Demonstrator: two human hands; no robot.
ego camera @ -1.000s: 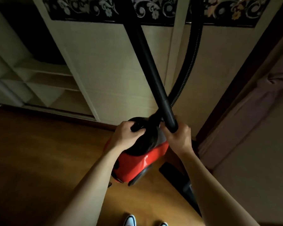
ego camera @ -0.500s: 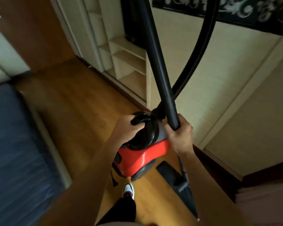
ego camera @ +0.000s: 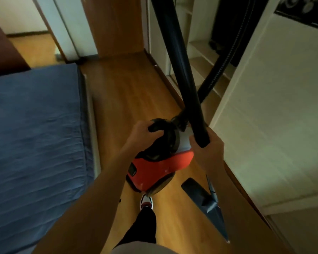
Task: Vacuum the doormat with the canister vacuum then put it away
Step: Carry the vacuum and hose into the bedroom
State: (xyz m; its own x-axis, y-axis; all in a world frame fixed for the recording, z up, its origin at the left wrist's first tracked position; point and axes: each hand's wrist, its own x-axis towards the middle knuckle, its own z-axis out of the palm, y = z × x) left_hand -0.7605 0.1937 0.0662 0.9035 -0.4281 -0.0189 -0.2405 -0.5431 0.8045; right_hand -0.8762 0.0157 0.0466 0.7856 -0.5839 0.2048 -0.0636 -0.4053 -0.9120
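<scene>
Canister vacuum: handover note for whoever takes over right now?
Left hand grips the carry handle of the red canister vacuum, apparently held above the wooden floor.
Right hand grips the black wand near its lower end; hose loops up behind it, floor nozzle hangs below the hand.
Doormat not in view, so vacuuming cannot be confirmed.
Left: if the mat is done, carry the vacuum to storage and set it down.

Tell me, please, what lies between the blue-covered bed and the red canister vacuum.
In the head view, only a strip of wooden floor, crossed by the left forearm.
</scene>
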